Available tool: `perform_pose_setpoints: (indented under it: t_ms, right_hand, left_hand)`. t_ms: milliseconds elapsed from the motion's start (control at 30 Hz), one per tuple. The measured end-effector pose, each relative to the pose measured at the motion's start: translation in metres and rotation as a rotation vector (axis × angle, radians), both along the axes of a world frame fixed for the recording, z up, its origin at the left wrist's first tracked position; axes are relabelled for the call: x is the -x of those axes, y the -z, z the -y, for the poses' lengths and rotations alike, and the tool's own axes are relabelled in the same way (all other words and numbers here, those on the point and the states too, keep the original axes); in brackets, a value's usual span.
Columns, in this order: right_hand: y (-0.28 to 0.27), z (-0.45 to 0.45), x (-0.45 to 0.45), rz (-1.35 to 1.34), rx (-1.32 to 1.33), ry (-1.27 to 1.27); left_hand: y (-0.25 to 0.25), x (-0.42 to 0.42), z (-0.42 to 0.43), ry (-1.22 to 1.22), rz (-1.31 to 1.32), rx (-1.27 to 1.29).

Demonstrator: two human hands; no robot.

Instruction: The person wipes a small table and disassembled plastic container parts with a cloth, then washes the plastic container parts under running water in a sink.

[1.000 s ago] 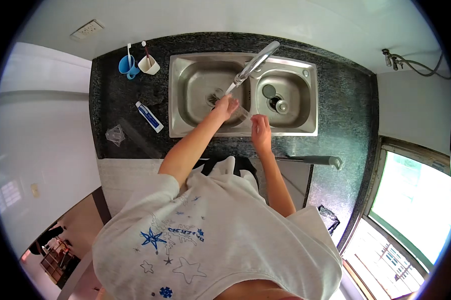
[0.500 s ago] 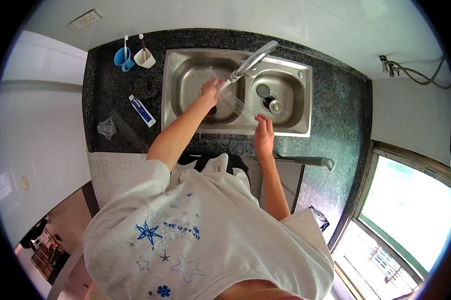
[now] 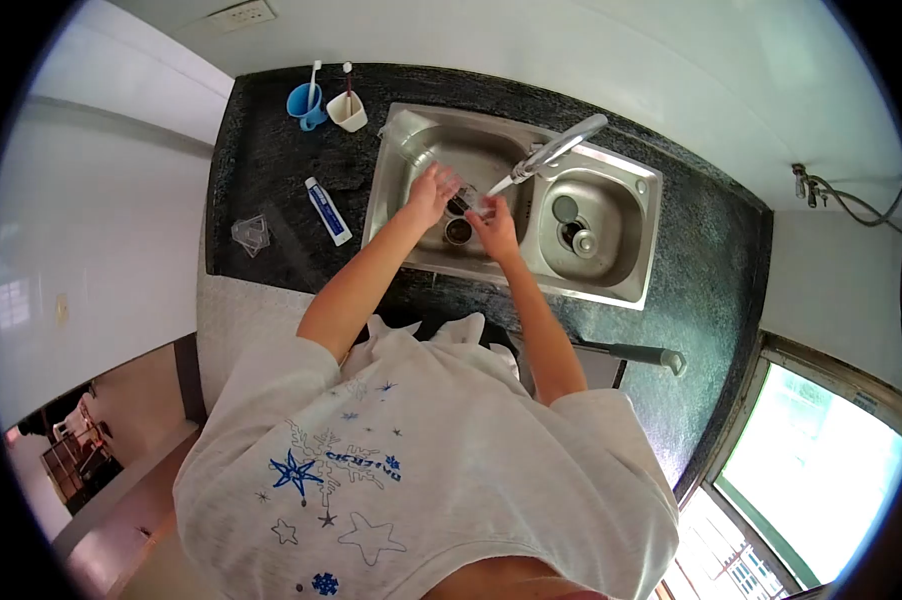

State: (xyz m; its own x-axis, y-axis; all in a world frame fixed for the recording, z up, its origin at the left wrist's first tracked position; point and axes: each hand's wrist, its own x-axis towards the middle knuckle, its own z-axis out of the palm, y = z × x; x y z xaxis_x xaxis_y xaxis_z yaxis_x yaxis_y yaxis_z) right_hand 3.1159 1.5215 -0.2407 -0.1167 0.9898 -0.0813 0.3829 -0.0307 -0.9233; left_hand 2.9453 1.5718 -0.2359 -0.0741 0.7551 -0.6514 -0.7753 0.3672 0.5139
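Over the left sink basin point(image 3: 481, 140), a long clear plastic piece point(image 3: 408, 135) slants from the upper-left rim down toward the faucet point(image 3: 561, 145). Its exact kind is hard to make out. My left hand point(image 3: 430, 196) has its fingers closed around the middle of it. My right hand point(image 3: 496, 232) grips its lower end, just under the faucet spout. Below the hands, the round drain point(image 3: 458, 232) shows in the basin's bottom.
To the left on the dark counter are a blue cup point(image 3: 306, 107) and a white cup point(image 3: 348, 113) with toothbrushes, a toothpaste tube point(image 3: 328, 211) and a small clear plastic part point(image 3: 252, 236). The right basin point(image 3: 611, 245) holds a strainer point(image 3: 585, 243). A grey handle point(image 3: 646, 354) lies at the counter's front.
My right hand has moved left, from the divider between the basins to beside my left hand. The clear piece now reaches farther toward the upper-left rim. The view has shifted and tilted.
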Motion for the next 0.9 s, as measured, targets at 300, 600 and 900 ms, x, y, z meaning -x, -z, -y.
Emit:
perform_pose_setpoints:
  t_ms: [300, 600, 900]
  right_hand:
    - [0.002, 0.027, -0.041, -0.410, 0.364, 0.162]
    - [-0.031, 0.100, -0.097, -0.139, 0.328, 0.287]
    - [-0.027, 0.167, -0.113, 0.097, 0.213, 0.380]
  left_hand:
    - [-0.008, 0.085, -0.001, 0.029, -0.401, 0.047]
    - [-0.022, 0.051, 0.118, 0.607, -0.761, 0.076]
    - [0.044, 0.072, 0.197, 0.901, -1.194, -0.143]
